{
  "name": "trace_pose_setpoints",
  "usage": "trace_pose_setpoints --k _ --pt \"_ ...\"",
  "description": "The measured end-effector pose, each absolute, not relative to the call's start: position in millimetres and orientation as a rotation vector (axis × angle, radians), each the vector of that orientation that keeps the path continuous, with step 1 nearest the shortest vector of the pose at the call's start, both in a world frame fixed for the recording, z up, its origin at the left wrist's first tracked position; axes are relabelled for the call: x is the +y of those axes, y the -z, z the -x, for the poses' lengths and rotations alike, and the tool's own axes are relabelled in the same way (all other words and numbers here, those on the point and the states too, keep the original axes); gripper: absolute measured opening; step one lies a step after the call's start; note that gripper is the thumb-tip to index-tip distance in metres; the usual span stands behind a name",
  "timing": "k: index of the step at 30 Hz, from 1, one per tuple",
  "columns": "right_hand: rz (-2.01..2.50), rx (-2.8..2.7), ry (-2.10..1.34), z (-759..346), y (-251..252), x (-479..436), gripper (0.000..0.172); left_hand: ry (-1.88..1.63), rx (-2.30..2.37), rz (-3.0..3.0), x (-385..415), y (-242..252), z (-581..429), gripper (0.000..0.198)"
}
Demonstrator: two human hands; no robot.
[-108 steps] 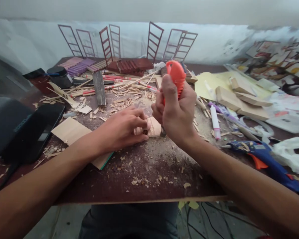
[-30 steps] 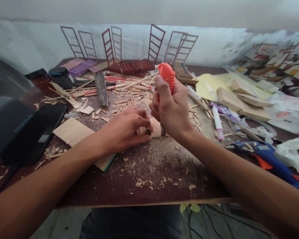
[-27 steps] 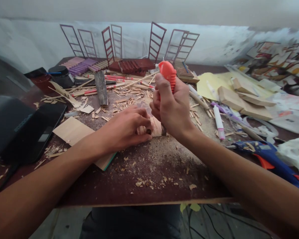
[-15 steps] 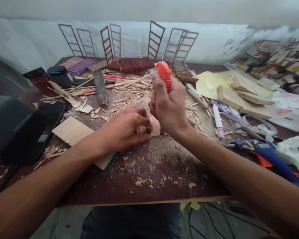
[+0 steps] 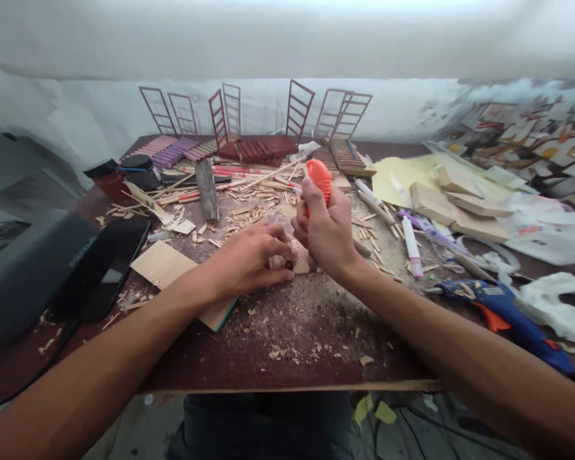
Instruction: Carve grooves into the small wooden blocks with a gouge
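My right hand (image 5: 326,235) is closed in a fist around an orange utility knife (image 5: 320,177) with a ribbed handle. The handle points up out of the fist, and its lower end is hidden behind the fingers. Close beside it, my left hand (image 5: 252,259) rests low over the table with thumb and fingers curled, pinching a small pale piece of wood (image 5: 303,257). Most of that piece is covered by the hands. Wood shavings (image 5: 242,220) lie scattered around both hands, and a flat light wooden board (image 5: 165,263) sits partly under my left forearm.
Miniature dark-red ladder frames (image 5: 299,115) stand at the back. A grey wood strip (image 5: 206,191), jars (image 5: 108,182) and a black phone (image 5: 108,268) lie left. On the right are wooden blocks (image 5: 431,203), a white tube (image 5: 412,246) and a blue glue gun (image 5: 503,306).
The camera has tilted up slightly, so the back of the table sits lower in view. Both hands keep their grips, with little visible movement relative to the table.
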State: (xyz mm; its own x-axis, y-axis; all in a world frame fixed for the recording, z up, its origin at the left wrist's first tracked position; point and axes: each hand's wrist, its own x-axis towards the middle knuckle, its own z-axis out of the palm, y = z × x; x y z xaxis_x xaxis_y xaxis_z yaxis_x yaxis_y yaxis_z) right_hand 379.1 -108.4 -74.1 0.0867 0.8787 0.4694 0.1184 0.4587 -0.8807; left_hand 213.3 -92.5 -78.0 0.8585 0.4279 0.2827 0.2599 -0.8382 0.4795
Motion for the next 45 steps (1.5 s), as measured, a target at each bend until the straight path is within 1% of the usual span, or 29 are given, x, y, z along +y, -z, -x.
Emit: trace_pose_setpoints --k 3,5,7,12,14,17,19,22,28,32,35,39,41,43,45 --pt "0.84 -1.209 -0.832 -378 65 -123 0.036 -0.54 0.518 -2.599 -94 77 -214 0.015" --pt "0.747 -1.227 -0.808 -378 57 -133 0.031 -0.533 0.521 -2.619 -94 77 -214 0.013" --pt "0.683 -1.249 -0.751 -381 49 -139 0.03 -0.537 0.538 -2.638 -94 78 -214 0.013" --pt "0.76 -1.217 -0.472 -401 49 -122 0.031 -0.569 0.566 -2.694 -95 81 -214 0.013" --pt "0.798 -1.208 -0.396 -412 56 -111 0.032 -0.622 0.572 -2.728 -97 82 -215 0.018" --pt "0.922 -1.253 -0.131 -426 64 -101 0.035 -0.683 0.541 -2.789 -103 82 -220 0.028" --pt "0.952 -1.29 -0.052 -432 64 -100 0.034 -0.674 0.503 -2.841 -108 81 -224 0.026" --pt "0.964 -1.332 -0.048 -433 61 -104 0.031 -0.609 0.489 -2.911 -114 79 -230 0.02" --pt "1.001 -1.399 -0.042 -428 57 -113 0.03 -0.605 0.475 -2.893 -118 78 -235 0.022" --pt "1.008 -1.455 -0.006 -427 56 -115 0.03 -0.687 0.508 -2.804 -115 78 -232 0.017" --pt "0.992 -1.481 0.013 -428 54 -115 0.03 -0.815 0.562 -2.655 -111 73 -228 0.014" --pt "0.98 -1.492 0.016 -431 52 -115 0.029 -0.947 0.735 -2.51 -107 66 -223 0.022" --pt "0.983 -1.484 0.025 -433 51 -115 0.031 -0.907 0.742 -2.53 -105 68 -221 0.02" --pt "0.988 -1.472 0.03 -435 50 -115 0.032 -0.777 0.672 -2.584 -103 73 -221 0.017" --pt "0.995 -1.457 0.02 -436 50 -115 0.033 -0.639 0.59 -2.631 -102 78 -221 0.026"
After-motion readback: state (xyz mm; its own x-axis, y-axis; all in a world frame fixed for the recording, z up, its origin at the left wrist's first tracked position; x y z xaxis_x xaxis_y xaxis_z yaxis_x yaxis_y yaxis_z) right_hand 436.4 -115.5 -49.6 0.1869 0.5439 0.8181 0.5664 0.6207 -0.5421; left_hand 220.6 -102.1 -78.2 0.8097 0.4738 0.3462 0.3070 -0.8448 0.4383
